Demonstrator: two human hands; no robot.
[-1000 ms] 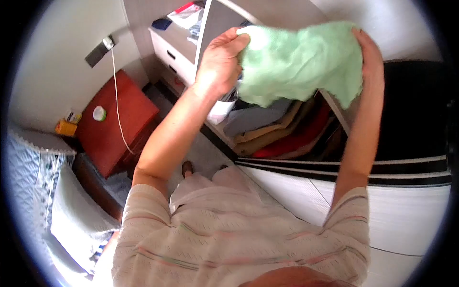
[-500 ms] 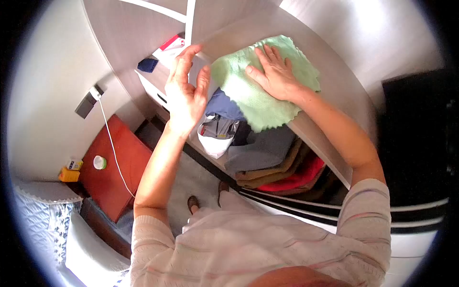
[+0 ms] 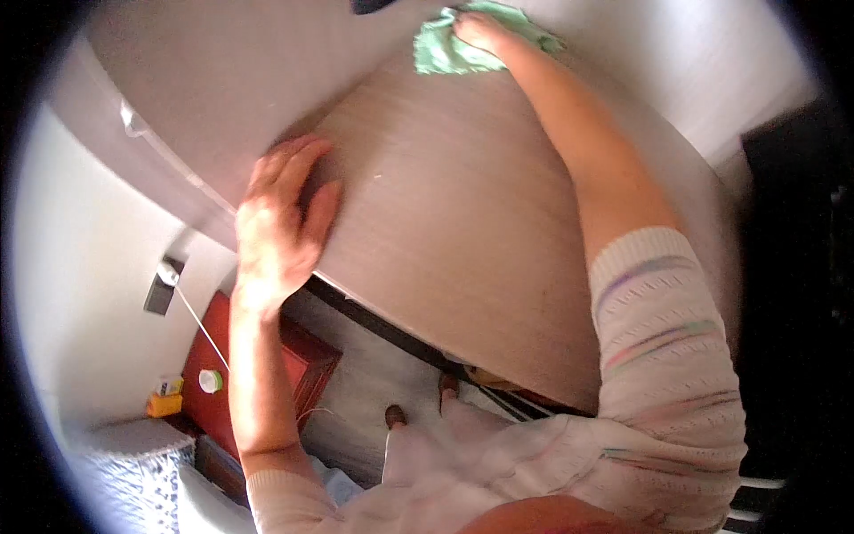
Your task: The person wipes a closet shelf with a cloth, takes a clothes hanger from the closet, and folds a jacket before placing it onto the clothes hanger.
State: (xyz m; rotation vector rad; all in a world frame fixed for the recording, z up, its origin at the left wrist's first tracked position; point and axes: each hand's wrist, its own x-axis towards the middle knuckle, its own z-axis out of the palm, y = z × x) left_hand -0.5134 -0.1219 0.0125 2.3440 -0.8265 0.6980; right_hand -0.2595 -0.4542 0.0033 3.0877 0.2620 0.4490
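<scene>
While right hand (image 3: 480, 32) rests outstretched on cloth (image 3: 439, 55) | left hand (image 3: 277, 218) half-curled

Home bedroom, I log remotely: red bedside cabinet (image 3: 304, 358); patterned bedding (image 3: 147, 485); pale pillow (image 3: 203, 504); wall socket (image 3: 161, 294) with white cable (image 3: 199, 319).

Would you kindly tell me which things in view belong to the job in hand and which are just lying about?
Apparently in the job:
green cloth under the right hand
greyish surface it lies on

Just lying about:
yellow box
round white tub
</scene>
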